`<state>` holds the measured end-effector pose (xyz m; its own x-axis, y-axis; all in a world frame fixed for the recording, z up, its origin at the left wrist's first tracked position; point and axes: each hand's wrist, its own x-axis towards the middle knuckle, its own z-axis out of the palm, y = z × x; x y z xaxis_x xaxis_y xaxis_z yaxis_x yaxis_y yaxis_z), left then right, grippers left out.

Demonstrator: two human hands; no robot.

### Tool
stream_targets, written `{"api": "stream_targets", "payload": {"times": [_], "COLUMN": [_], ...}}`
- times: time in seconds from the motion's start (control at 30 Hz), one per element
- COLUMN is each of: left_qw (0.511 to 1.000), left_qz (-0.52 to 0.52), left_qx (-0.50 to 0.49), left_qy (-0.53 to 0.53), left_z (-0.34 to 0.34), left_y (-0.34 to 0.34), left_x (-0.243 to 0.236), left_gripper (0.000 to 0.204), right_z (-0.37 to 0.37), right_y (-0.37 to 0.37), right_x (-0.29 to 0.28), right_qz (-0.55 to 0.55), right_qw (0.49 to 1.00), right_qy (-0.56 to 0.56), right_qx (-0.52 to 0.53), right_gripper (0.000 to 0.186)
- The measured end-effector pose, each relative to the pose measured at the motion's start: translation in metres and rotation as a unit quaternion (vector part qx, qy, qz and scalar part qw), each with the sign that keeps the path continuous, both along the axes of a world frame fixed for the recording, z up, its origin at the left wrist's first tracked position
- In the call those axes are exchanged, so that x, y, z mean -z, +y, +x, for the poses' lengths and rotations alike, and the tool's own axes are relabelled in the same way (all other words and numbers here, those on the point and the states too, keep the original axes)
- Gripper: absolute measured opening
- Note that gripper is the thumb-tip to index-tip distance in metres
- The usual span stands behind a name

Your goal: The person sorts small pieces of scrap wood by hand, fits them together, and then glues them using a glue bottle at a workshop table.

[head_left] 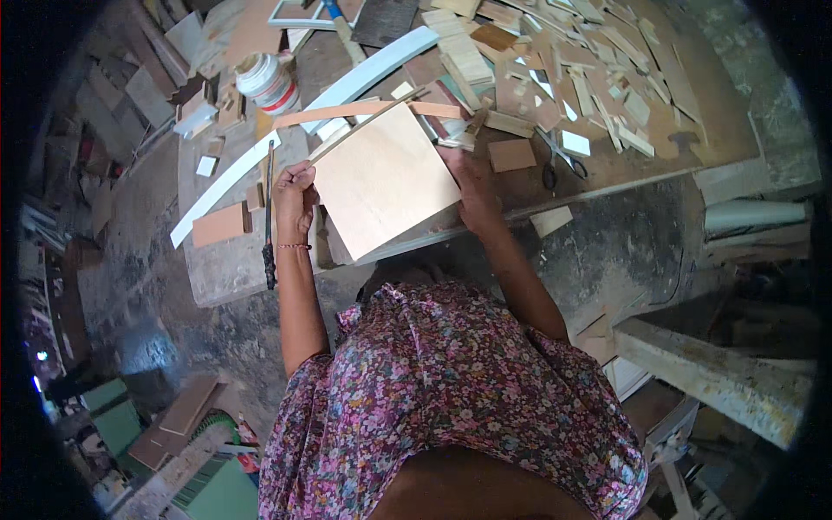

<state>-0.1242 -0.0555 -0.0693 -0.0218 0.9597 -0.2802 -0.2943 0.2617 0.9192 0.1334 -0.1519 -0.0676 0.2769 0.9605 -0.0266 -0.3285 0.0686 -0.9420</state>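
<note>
In the head view, the only one I have, I hold a pale square panel of wood at the centre of the frame, tilted so that one corner points toward the lower edge. My left hand grasps its left corner with the fingers curled in; a beaded bracelet circles the wrist below. My right hand grasps the right edge, and its fingers are partly hidden, so I cannot tell how they are set. A thin brown strip runs along the panel's upper-left edge; whether it is fixed there I cannot tell.

The panel is over the near edge of the counter. Just left of my left hand I see a dark thin rod, and beyond it a reddish-brown block and a white curved strip. Above the panel, an orange-brown curved strip crosses the counter, with a white jar near its left end.

To the right of my right hand lie a small brown board, black-handled scissors and a white block. Wood scraps spread across the upper right of the frame. A floral garment fills the lower middle, and green boards stand at the lower left.
</note>
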Motion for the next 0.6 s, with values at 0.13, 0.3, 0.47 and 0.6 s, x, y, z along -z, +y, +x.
{"api": "stream_targets", "payload": {"times": [0.13,0.3,0.47,0.6], "left_qw": [0.999,0.991,0.988,0.968], "left_qz": [0.033,0.102,0.099,0.150], "left_qx": [0.013,0.082,0.117,0.080], "left_qy": [-0.003,0.028,0.006,0.182], "left_z": [0.016,0.027,0.042,0.036], "left_y": [0.019,0.041,0.055,0.057], "left_x": [-0.005,-0.024,-0.036,-0.030], "left_gripper": [0.014,0.012,0.015,0.034], "right_z": [-0.002,0.000,0.011,0.011], "right_y": [0.001,-0.003,-0.007,-0.004], "right_x": [-0.008,-0.031,-0.039,-0.036], "right_qz": [-0.020,-0.002,0.021,0.029], "right_qw": [0.999,0.999,0.991,0.988], "right_qy": [0.005,0.040,0.075,0.082], "right_qx": [-0.024,0.033,0.109,0.131], "right_gripper": [0.032,0.028,0.026,0.027]}}
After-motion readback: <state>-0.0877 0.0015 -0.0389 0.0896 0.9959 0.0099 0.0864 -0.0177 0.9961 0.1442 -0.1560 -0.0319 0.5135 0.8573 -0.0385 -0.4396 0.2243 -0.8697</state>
